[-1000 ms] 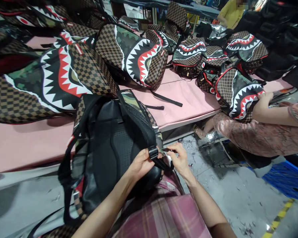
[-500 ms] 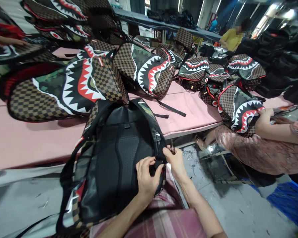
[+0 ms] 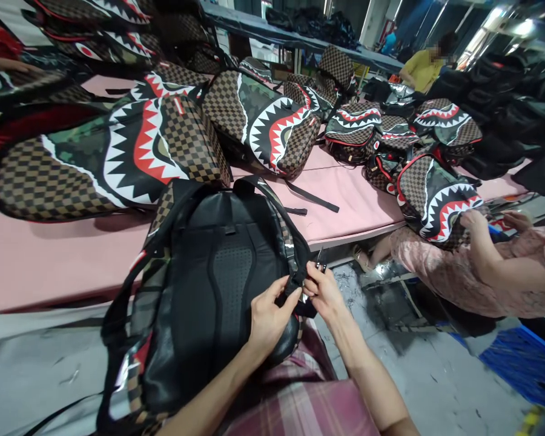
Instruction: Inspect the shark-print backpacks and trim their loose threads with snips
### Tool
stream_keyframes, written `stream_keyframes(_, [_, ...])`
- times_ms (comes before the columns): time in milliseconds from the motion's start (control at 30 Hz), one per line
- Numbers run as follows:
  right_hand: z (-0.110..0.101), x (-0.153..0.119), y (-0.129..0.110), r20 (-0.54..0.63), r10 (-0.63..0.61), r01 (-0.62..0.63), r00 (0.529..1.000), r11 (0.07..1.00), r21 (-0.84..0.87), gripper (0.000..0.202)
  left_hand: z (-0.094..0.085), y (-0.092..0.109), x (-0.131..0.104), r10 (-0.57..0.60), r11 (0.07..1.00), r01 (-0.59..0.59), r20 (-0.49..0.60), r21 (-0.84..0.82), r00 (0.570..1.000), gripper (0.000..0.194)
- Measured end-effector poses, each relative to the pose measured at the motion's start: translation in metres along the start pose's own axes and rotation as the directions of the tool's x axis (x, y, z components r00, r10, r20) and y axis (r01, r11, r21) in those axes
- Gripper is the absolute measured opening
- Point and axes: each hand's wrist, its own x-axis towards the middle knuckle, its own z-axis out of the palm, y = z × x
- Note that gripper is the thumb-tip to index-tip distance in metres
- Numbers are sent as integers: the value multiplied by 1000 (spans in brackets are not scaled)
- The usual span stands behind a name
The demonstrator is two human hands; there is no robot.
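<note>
A backpack (image 3: 195, 303) leans against the table edge and my lap, its black padded back facing me. Its shoulder straps (image 3: 295, 245) run down both sides. My left hand (image 3: 270, 312) is closed, thumb and fingers pinching the lower end of the right-side strap at a black buckle. Close beside it, my right hand (image 3: 323, 292) is closed on the same strap end from the outer side. A small dark pointed tool (image 3: 320, 264), looking like thread snips, sticks up from the right hand's fingers. The fingertips partly hide the buckle.
Several checkered backpacks with shark mouths (image 3: 140, 151) lie on the pink table (image 3: 345, 194). At right, a co-worker's hands (image 3: 476, 227) are at another backpack (image 3: 436, 200). A blue crate (image 3: 527, 363) stands on the floor. Black bags (image 3: 504, 115) are piled at the far right.
My hands have come closer together at the strap end. My right hand's fingers have curled in, and the pointed tool shows more clearly. The co-worker's second hand has come into view.
</note>
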Motion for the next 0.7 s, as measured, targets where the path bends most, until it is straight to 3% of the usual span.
stream_keyframes(67, [-6, -9, -2, -110, -286, 231, 952, 905, -357, 24, 2, 0, 2, -50, 998, 50, 5, -31, 999, 25])
stream_keyframes(100, [-9, -15, -3, -110, -423, 303, 899, 783, -543, 29, 3, 0, 3, -71, 996, 70, 1, -51, 998, 25])
stream_keyframes(167, [-15, -30, -2, 11, -605, 363, 796, 462, -809, 33, 6, -1, 5, -98, 992, 97, -3, -82, 995, 27])
stream_keyframes(267, [-20, -46, 0, 241, -670, 380, 702, 67, -922, 22, 10, -2, 6, -107, 990, 106, -6, -89, 994, 29])
stream_keyframes(333, [-21, -50, 1, 315, -685, 380, 657, -60, -923, 19, 11, -1, 6, -98, 992, 97, -9, -85, 995, 28])
stream_keyframes(433, [-19, -49, 2, 338, -706, 372, 622, -113, -921, 17, 13, 0, 4, -74, 995, 72, -22, -64, 997, 27])
stream_keyframes(533, [-17, -46, 2, 316, -712, 369, 628, -86, -926, 17, 14, 0, 2, -57, 997, 56, -21, -46, 998, 27])
stream_keyframes(600, [-16, -44, 2, 278, -713, 370, 644, -28, -929, 19, 15, 0, 0, -49, 998, 48, -12, -37, 999, 26])
stream_keyframes(700, [-17, -41, 2, 173, -691, 386, 701, 164, -908, 22, 15, -1, -1, -48, 998, 48, -12, -29, 999, 26])
